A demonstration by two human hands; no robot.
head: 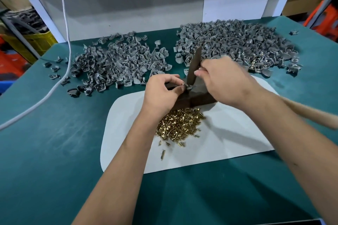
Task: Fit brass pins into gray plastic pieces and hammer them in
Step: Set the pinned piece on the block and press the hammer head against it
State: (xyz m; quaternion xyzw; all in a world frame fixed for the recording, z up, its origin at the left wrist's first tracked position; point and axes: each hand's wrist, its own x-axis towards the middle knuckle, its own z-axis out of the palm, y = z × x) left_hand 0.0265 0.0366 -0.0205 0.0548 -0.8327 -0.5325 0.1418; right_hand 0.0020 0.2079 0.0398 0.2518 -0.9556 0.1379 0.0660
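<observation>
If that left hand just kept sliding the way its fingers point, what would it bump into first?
The left hand points right, toward the small gray plastic piece pinched at its fingertips on the dark brown block. Beyond that, probably the dark flat metal hammering tool in the right hand; depth is unclear.

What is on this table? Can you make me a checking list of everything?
Surface: green table cover with a white mat in the middle.
Job's things: two heaps of gray plastic pieces, left heap and right heap; brass pins piled on the mat; dark block used as an anvil; hammer.
Clutter: stray gray pieces near the left edge.
Grippers: left hand holds a small piece on the block; right hand grips the hammer.
Cables: white cable runs across the left side.
Surroundings: yellow crate, orange items.
</observation>
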